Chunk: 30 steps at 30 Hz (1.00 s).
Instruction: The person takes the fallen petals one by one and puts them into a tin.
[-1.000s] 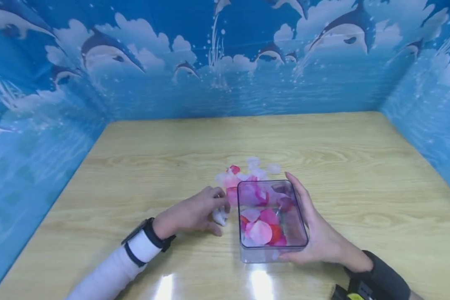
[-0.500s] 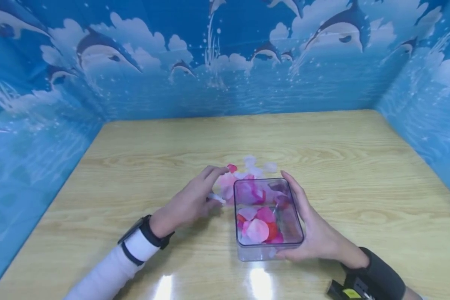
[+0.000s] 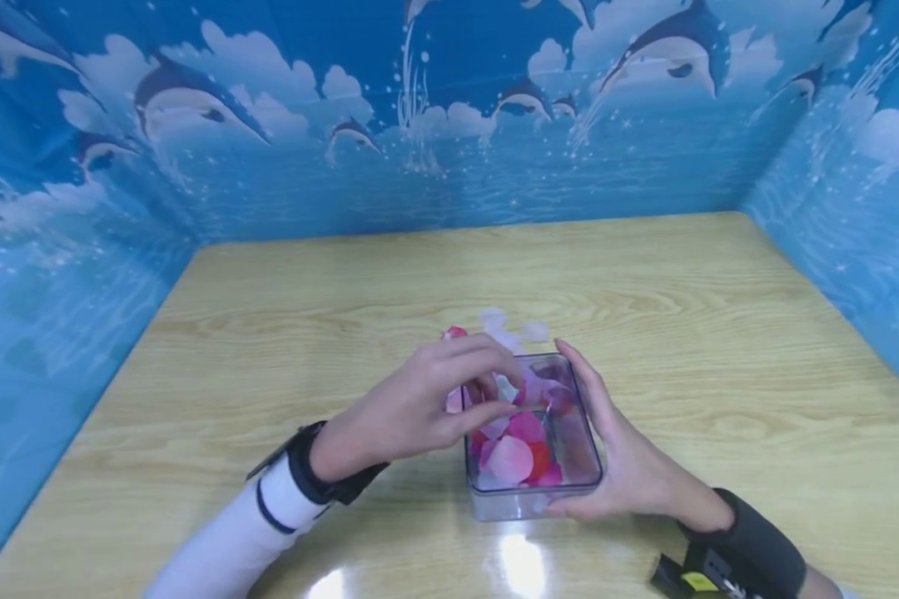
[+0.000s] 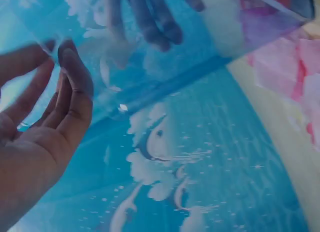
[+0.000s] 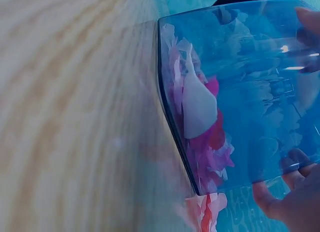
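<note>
A clear rectangular plastic box stands on the table, holding pink, red and pale artificial petals. My right hand grips its right side, thumb at the near side and fingers along the far corner. In the right wrist view a large white petal shows through the box wall among pink ones. My left hand is over the left part of the box, fingers bent and thumb opposite them. A pale petal shows between its thumb and fingers. In the left wrist view the fingertips are close together and blurred.
Loose petals lie on the wood-grain table behind the box, with a red one at their left. A blue dolphin-print cloth encloses the back and sides. Straps with devices sit on both wrists.
My left hand has moved from the table left of the box, carrying a whitish petal, up and right to over the box. My right hand keeps its grip on the box.
</note>
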{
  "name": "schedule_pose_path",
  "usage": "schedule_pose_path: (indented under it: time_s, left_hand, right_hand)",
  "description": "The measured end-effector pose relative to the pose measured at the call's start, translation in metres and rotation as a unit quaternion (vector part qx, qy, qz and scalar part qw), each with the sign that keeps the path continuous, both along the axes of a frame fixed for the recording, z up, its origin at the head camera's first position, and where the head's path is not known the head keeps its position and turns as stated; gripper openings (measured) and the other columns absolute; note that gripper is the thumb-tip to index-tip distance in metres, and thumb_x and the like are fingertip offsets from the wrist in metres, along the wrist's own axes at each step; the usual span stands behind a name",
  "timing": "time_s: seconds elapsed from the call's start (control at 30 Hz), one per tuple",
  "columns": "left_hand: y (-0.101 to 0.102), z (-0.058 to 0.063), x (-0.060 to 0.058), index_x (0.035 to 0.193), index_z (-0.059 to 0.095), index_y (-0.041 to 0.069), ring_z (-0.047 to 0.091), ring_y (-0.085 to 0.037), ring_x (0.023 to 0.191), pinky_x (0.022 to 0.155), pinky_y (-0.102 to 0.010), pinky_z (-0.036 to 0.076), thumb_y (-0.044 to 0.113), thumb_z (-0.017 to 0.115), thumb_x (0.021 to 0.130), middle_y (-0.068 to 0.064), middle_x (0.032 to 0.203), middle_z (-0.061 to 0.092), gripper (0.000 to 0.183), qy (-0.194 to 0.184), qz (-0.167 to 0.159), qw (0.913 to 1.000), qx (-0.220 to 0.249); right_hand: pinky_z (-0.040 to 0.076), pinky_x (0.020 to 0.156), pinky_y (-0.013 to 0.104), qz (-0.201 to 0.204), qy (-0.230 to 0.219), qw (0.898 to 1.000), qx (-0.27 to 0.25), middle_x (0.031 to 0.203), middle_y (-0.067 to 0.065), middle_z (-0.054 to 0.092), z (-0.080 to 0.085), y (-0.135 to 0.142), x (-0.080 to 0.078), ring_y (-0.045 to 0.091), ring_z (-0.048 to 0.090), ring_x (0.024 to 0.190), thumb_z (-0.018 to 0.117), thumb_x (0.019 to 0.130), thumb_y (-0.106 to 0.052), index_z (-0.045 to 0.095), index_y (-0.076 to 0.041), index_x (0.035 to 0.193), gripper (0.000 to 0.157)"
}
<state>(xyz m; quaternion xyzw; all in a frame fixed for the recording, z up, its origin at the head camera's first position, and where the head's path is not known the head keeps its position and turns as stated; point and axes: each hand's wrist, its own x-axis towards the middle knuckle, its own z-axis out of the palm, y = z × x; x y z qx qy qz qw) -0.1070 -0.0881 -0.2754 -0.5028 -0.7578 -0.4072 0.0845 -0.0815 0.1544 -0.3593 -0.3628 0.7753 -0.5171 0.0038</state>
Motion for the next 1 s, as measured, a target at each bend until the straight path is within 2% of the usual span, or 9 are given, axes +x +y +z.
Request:
schedule_pose_path:
  time_s: [0.1,0.23,0.3,0.43,0.5,0.67,0.83,0.93,1.0]
  left_hand:
    - [-0.004,-0.004,-0.011,0.097,0.063,0.001,0.058,-0.005,0.073,0.064,-0.017,0.055,0.002,0.065,0.082,-0.009,0.098,0.063,0.015,-0.010,0.030,0.9994,0.013]
    - [-0.023,-0.017,-0.046,0.096,0.063,0.000,0.058,-0.010,0.069,0.061,-0.026,0.057,0.005,0.060,0.086,-0.010,0.094,0.062,0.012,-0.039,0.145,0.9886,-0.013]
    - [-0.034,-0.031,-0.064,0.099,0.063,0.000,0.059,-0.015,0.074,0.065,-0.031,0.057,0.009,0.061,0.087,-0.012,0.095,0.063,0.016,-0.087,0.199,0.9714,-0.095]
    - [-0.047,-0.063,-0.082,0.107,0.061,0.001,0.056,-0.021,0.085,0.075,-0.036,0.054,0.016,0.064,0.085,-0.013,0.098,0.062,0.028,-0.169,0.249,0.9098,-0.286]
    - [-0.048,-0.073,-0.086,0.102,0.063,0.001,0.055,-0.021,0.081,0.072,-0.035,0.053,0.015,0.065,0.084,-0.012,0.091,0.061,0.023,-0.173,0.254,0.8979,-0.315]
    - [-0.046,-0.080,-0.087,0.074,0.062,0.004,0.049,-0.017,0.059,0.051,-0.028,0.045,0.006,0.061,0.082,-0.006,0.065,0.053,0.009,-0.148,0.258,0.9035,-0.309]
    - [-0.049,-0.075,-0.084,0.070,0.059,0.003,0.046,-0.016,0.055,0.045,-0.024,0.039,0.005,0.061,0.082,-0.005,0.062,0.049,0.012,-0.162,0.292,0.8970,-0.290]
    - [-0.053,-0.064,-0.083,0.071,0.059,0.002,0.045,-0.016,0.051,0.042,-0.025,0.037,0.005,0.059,0.083,-0.006,0.059,0.049,0.012,-0.150,0.307,0.9051,-0.253]
    - [-0.055,-0.055,-0.083,0.074,0.061,0.002,0.045,-0.015,0.050,0.042,-0.025,0.039,0.006,0.059,0.084,-0.006,0.059,0.052,0.011,-0.134,0.303,0.9176,-0.219]
  right_hand:
    - [0.019,0.099,0.074,-0.001,0.002,1.000,0.002,0.147,0.012,0.022,0.001,0.000,0.000,0.029,0.024,0.131,0.090,0.047,-0.026,-0.007,-0.012,0.149,0.141]
    - [0.017,0.099,0.075,-0.002,0.004,1.000,0.005,0.150,0.012,0.016,0.003,0.000,0.000,0.029,0.021,0.132,0.090,0.046,-0.027,-0.007,-0.013,0.149,0.141]
    - [0.015,0.099,0.075,-0.004,0.002,1.000,0.012,0.153,0.009,0.009,0.003,0.000,0.000,0.028,0.016,0.135,0.090,0.047,-0.028,-0.007,-0.013,0.149,0.141]
    - [0.016,0.099,0.075,-0.008,0.005,1.000,0.023,0.154,0.006,0.003,0.002,0.000,0.001,0.027,0.013,0.136,0.089,0.047,-0.030,-0.007,-0.013,0.149,0.141]
    - [0.016,0.099,0.075,-0.011,0.007,1.000,0.025,0.154,0.007,0.006,0.001,0.000,0.000,0.028,0.015,0.135,0.089,0.047,-0.031,-0.007,-0.012,0.149,0.141]
    - [0.020,0.097,0.075,-0.009,0.008,1.000,0.021,0.147,0.012,0.021,0.000,0.000,-0.001,0.030,0.025,0.130,0.089,0.047,-0.032,-0.006,-0.012,0.149,0.141]
    - [0.022,0.099,0.073,-0.007,-0.006,1.000,0.027,0.147,0.011,0.021,-0.002,0.000,0.000,0.029,0.026,0.130,0.089,0.047,-0.032,-0.007,-0.016,0.149,0.141]
    - [0.023,0.098,0.073,-0.005,0.003,1.000,0.021,0.146,0.012,0.022,-0.002,0.000,-0.001,0.030,0.026,0.129,0.090,0.047,-0.032,-0.007,-0.014,0.149,0.141]
    - [0.023,0.097,0.074,-0.005,0.010,1.000,0.015,0.146,0.012,0.023,-0.002,0.000,-0.001,0.030,0.026,0.129,0.090,0.046,-0.031,-0.006,-0.012,0.149,0.142]
